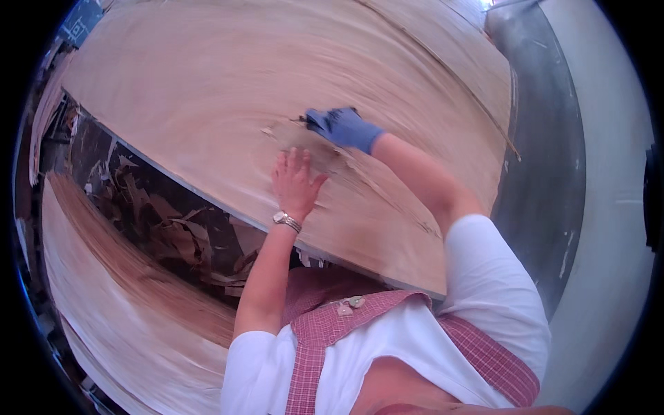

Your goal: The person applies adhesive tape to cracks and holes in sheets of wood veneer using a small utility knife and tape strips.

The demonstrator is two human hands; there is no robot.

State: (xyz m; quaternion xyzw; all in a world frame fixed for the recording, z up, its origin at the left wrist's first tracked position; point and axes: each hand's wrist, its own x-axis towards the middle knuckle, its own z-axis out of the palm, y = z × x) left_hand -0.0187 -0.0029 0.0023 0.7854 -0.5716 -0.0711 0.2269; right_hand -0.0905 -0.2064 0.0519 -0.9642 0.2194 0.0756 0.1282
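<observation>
A broad sheet of pale wood veneer (pixel 187 90) spreads out in front of me, its surface smeared by motion. My left hand (pixel 296 183), bare and with a watch (pixel 286 220) at the wrist, lies flat on it with the fingers apart. Just beyond and to the right, my right hand (pixel 344 128) wears a blue glove and is closed over the sheet. Something small and dark pokes out at its fingertips, too blurred to name. Between and below my hands, the veneer shows a ragged, darker torn patch (pixel 318 149).
A long thin wood strip (pixel 453 76) lies across the sheet's right part. Below the sheet's near left edge sits a heap of torn veneer scraps (pixel 173 228). More stacked veneer (pixel 131 304) stands at lower left. Grey floor (pixel 543 152) runs along the right.
</observation>
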